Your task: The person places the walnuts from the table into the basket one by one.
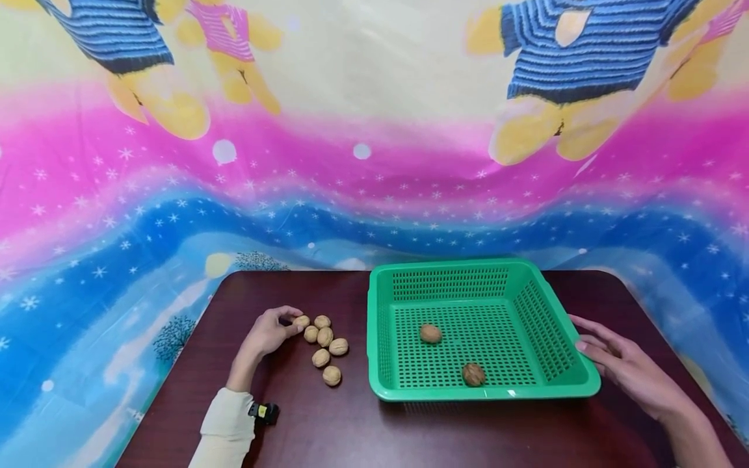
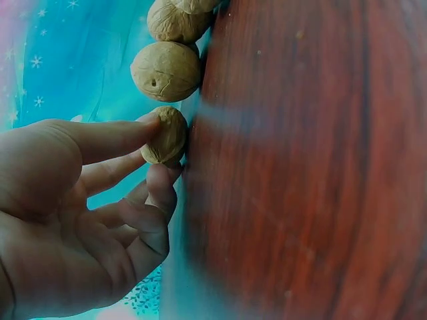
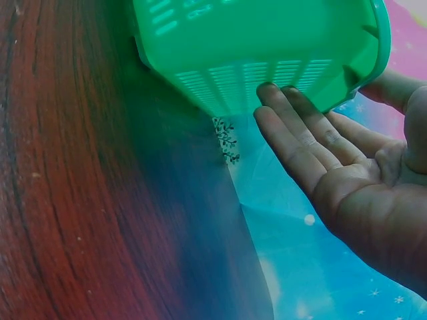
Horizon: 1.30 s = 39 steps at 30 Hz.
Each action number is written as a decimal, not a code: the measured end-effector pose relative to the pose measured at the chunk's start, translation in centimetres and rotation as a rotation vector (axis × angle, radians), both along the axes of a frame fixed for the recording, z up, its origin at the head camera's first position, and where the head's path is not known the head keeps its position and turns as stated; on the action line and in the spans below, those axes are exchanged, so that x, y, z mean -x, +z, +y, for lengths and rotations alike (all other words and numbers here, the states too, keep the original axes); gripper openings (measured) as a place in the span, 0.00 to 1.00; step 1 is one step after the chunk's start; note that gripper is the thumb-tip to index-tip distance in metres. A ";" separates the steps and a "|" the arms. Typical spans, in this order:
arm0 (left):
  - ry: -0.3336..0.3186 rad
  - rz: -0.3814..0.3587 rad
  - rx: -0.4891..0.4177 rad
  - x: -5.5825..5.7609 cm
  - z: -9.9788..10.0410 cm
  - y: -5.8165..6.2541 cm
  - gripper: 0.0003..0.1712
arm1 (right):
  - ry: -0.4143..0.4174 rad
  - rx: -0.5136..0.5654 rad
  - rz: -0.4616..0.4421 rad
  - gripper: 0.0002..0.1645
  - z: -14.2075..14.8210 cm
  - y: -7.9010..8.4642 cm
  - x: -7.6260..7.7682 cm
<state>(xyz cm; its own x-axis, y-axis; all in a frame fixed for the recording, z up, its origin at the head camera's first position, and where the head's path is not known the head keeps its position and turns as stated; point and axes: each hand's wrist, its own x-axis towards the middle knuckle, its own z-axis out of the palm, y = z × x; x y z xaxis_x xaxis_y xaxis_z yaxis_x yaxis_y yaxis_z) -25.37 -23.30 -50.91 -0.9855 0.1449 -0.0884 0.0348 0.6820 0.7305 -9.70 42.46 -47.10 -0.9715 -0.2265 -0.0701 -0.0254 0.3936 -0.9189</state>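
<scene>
My left hand (image 1: 270, 333) pinches a walnut (image 2: 168, 137) between thumb and fingers, at the far left end of a loose group of walnuts (image 1: 324, 337) on the table. In the left wrist view, more walnuts (image 2: 167, 71) lie just beyond the pinched one. On the right, a green plastic basket (image 1: 456, 394) with slotted walls holds two darker walnuts, one near its middle (image 1: 430, 333) and one by the front wall (image 1: 473, 374). My right hand (image 1: 629, 370) holds the basket's right rim, thumb at the rim and fingers along the outer wall (image 3: 267, 40).
The dark reddish-brown table (image 1: 328, 432) has rounded far corners. Behind it hangs a printed cloth (image 1: 363, 188) with bears and snowflakes. A small black device (image 1: 264, 413) is strapped at the left wrist, beside a pale sleeve (image 1: 225, 426).
</scene>
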 end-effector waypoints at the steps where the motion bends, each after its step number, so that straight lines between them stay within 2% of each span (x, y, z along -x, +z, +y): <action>1: 0.003 -0.001 0.001 0.0 0.0 0.1 0.16 | 0.000 -0.002 0.002 0.36 0.0 0.0 0.0; 15: 0.029 0.029 -0.034 -0.1 0.4 2.3 0.18 | 0.015 0.022 0.014 0.36 0.2 0.1 0.2; 25: 0.037 0.045 -0.079 -0.8 0.8 3.4 0.20 | 0.013 0.043 -0.009 0.36 0.0 0.1 0.1; 33: 0.029 0.083 -0.098 -1.5 1.9 4.4 0.25 | 0.006 0.041 -0.001 0.36 0.0 0.0 -0.1; 39: 0.014 0.105 -0.108 -2.1 3.2 5.1 0.23 | -0.020 0.037 0.012 0.36 -0.2 -0.2 -0.1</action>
